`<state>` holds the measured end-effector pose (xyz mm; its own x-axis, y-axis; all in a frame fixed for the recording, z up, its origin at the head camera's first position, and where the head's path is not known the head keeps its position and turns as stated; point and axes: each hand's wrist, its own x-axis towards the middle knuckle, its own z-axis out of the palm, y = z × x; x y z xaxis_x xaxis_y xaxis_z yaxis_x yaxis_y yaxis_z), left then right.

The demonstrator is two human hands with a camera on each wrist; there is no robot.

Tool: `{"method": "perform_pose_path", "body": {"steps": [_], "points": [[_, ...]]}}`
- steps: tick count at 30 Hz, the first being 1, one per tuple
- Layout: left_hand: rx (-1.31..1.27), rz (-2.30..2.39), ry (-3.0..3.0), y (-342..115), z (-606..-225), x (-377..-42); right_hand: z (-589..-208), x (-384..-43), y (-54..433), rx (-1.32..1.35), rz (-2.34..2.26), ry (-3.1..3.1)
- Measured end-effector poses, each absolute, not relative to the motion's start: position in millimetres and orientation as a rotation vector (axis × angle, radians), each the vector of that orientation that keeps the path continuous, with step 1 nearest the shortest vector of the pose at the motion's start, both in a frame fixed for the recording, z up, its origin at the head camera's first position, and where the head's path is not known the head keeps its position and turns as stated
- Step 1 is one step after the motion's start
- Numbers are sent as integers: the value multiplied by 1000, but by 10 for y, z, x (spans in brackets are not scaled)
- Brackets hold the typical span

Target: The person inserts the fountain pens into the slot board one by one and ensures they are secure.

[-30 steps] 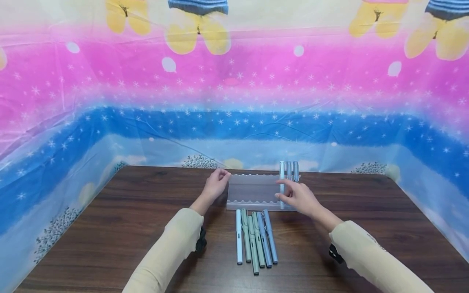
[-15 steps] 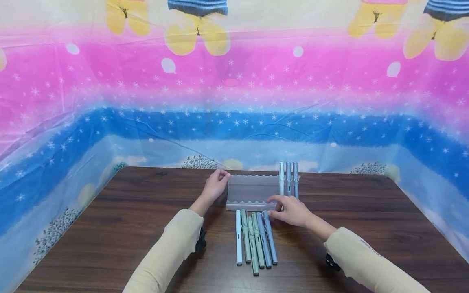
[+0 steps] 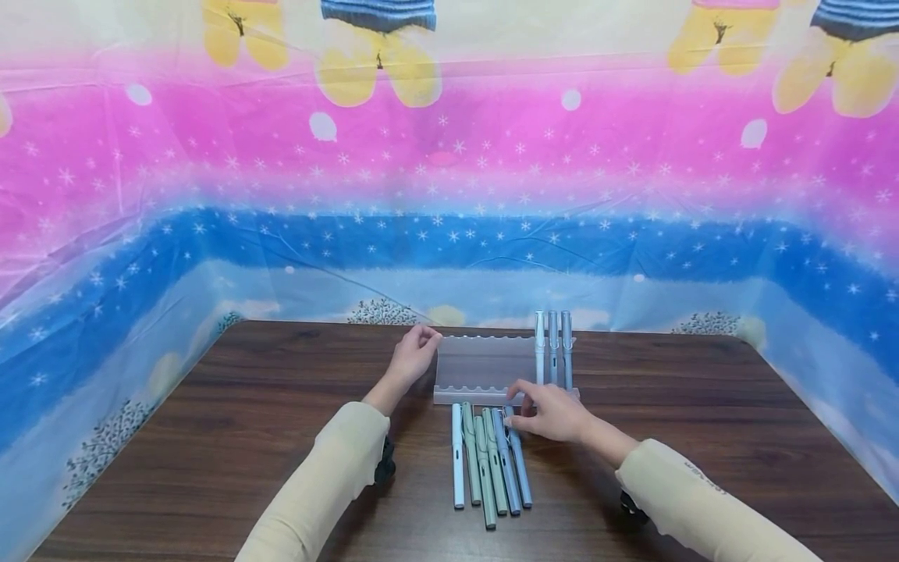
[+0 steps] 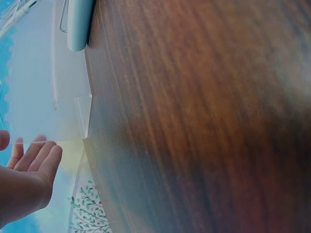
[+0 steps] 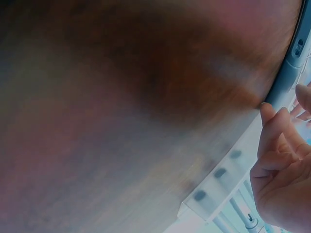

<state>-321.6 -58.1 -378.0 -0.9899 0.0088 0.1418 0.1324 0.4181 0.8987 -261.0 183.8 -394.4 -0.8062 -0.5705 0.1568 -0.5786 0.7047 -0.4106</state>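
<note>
A clear pen rack (image 3: 485, 361) with scalloped edges stands at the back of the table. My left hand (image 3: 413, 359) pinches its left edge; in the left wrist view its fingers lie behind the clear sheet. Three capped pens (image 3: 553, 347), pale to grey-blue, stand in the rack's right-hand slots. In front lie several more pens: a pale blue one (image 3: 459, 460), green ones (image 3: 486, 472) and two darker blue ones (image 3: 520, 464). My right hand (image 3: 555, 411) is at the cap end of the rightmost blue pen (image 5: 286, 77), thumb and forefinger apart around it.
The brown wooden table (image 3: 267, 437) runs under everything. A printed cloth (image 3: 449, 242) with snowflakes hangs close behind its far edge and along both sides. The rack's front lip (image 3: 470, 396) lies just beyond the loose pens' cap ends.
My right hand has come down and left from the pale pen in the rack to the loose pens' cap ends. The left hand and rack have stayed put.
</note>
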Motion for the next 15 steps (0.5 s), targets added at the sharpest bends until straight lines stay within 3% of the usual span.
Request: {"method": "perform_pose_path", "body": {"steps": [15], "points": [[-141,-1638,-2543,-584,-3787,-3222,-3911,-2581,1824,1063,679,-2953]]}}
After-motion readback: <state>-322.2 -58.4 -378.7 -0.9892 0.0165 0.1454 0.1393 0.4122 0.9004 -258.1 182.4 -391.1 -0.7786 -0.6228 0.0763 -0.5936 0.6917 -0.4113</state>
